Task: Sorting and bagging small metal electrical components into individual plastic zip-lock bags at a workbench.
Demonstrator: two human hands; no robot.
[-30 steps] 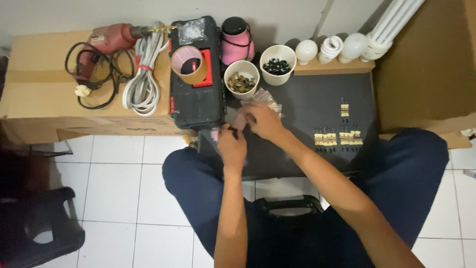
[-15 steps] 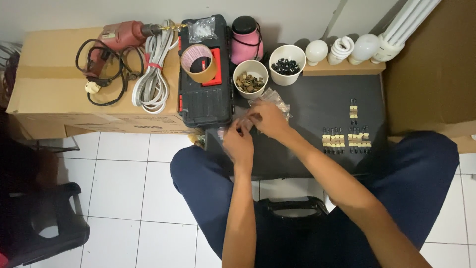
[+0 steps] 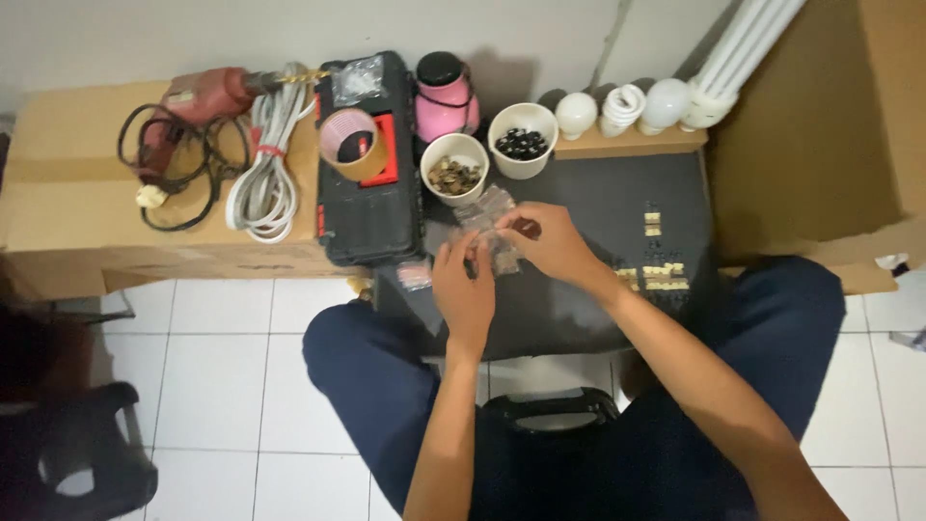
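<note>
My left hand [image 3: 463, 287] and my right hand [image 3: 542, 241] meet over a dark board [image 3: 598, 207] on my lap. Together they pinch a small clear plastic bag [image 3: 487, 220] with small parts inside. Just beyond the hands stand a white cup of brass-coloured bits [image 3: 454, 171] and a white cup of black bits [image 3: 522, 138]. Small beige connector blocks [image 3: 659, 271] lie in rows on the board to the right of my right hand. A tiny clear bag [image 3: 415, 277] lies left of my left hand.
A black toolbox [image 3: 367, 207] bears a roll of tape [image 3: 353, 143]. Left of it on a cardboard box [image 3: 58, 203] lie a red drill [image 3: 203, 94] and a coiled white cable [image 3: 265, 164]. A pink jar [image 3: 445, 97], light bulbs [image 3: 622, 106] and white tubes [image 3: 738, 60] stand behind.
The view has shifted a little; my hands stay together on the clear bag, fingers working at it, with the right hand slightly higher than before.
</note>
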